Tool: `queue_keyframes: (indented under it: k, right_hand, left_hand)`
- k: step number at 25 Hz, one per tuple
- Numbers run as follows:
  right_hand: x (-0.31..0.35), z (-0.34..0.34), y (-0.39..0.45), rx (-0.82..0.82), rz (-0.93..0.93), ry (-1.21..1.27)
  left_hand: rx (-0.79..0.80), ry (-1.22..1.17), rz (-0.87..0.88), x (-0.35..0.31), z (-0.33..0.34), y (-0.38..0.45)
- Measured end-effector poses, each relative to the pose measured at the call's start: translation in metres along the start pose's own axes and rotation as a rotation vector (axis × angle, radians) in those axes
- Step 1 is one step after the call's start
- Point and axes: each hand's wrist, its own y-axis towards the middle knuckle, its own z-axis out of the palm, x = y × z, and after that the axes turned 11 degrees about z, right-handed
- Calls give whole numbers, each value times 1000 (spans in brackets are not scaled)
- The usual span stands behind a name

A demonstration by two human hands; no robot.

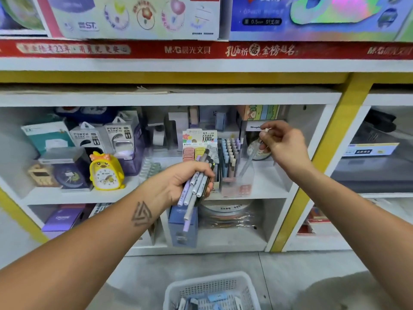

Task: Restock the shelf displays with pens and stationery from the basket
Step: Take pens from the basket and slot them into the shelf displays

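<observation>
My left hand (190, 179) grips a bundle of several pens (196, 186), grey, lilac and dark, held upright in front of the middle shelf. My right hand (282, 144) pinches the top of a single pale translucent pen (250, 158), whose lower end points down into a clear pen display box (240, 182) on the shelf. That box holds rows of pastel pens (230, 153). A white plastic basket (212, 289) with more stationery sits on the floor below, at the bottom edge of the view.
A lead refill display (200, 145) stands left of the pen box. A yellow chick alarm clock (105, 172), power bank boxes (100, 136) and other cartons fill the left of the shelf. A yellow upright (321, 157) divides the bays. Boxes fill the lower shelf.
</observation>
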Motion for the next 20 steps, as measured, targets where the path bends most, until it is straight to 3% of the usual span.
queue_keyframes:
  k: [3,13,20]
  right_hand:
    - [-10,4,13,-69,-78,-100]
    - [-48,22,43,-11,-243,-643]
    - [-50,30,52,51,-283,-681]
  left_hand:
    - [-9,-61,16,-7,6,23]
    - [-80,-84,11,-22,5,52]
    - [-128,-114,28,-21,2,59]
